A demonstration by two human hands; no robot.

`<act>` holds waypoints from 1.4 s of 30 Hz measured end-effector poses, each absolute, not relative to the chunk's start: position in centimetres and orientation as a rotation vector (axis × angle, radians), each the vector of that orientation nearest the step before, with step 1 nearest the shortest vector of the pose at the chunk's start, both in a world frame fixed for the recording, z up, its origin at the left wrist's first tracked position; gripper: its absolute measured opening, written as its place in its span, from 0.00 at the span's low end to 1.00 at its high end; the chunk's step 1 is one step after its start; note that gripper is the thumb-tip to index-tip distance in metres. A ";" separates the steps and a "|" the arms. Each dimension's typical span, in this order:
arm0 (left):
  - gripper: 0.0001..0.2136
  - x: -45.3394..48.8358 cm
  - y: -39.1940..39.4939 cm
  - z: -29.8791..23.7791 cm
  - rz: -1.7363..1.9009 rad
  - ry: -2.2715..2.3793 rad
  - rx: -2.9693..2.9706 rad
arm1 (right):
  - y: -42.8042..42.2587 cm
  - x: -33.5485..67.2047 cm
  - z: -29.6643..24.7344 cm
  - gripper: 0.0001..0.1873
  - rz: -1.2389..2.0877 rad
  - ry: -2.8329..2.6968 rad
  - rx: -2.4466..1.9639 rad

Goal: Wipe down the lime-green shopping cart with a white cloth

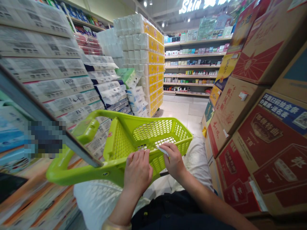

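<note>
A lime-green plastic shopping cart (112, 140) stands sideways right before me, its mesh basket showing nothing inside. My left hand (139, 166) is closed over the near rim, fingertips curled to the inner side. A little farther along the same rim, my right hand (174, 159) presses a folded white wipe (163, 149) against the edge; whether it is cloth or paper I cannot tell. The cart's looped handle (69, 159) is at the left, and a grey metal pole (59, 124) slants across in front of it.
Stacked cardboard cartons (261, 134) rise close on the right. Tall piles of wrapped tissue packs (55, 60) line the left, with yellow-and-white packs (151, 70) beyond. Shelves of small goods (194, 60) stand at the back, behind a tiled floor (187, 108). White sacks (199, 159) lie near my legs.
</note>
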State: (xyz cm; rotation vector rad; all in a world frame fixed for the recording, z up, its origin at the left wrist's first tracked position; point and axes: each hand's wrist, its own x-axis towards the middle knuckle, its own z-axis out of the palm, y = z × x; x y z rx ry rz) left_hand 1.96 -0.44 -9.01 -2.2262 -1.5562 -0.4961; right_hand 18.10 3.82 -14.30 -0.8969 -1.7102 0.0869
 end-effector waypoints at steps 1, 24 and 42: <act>0.20 2.0 -0.4 -9.0 -0.499 -1.559 -2.228 | 3.4 17.8 -14.2 0.23 0.099 -1.721 -0.865; 0.21 1.5 -0.2 -9.4 -0.559 -1.501 -2.221 | 2.8 17.1 -16.8 0.25 0.076 -1.798 -0.740; 0.22 1.4 -0.1 -9.6 -0.581 -1.502 -2.217 | 3.7 19.8 -17.9 0.23 0.053 -1.712 -0.885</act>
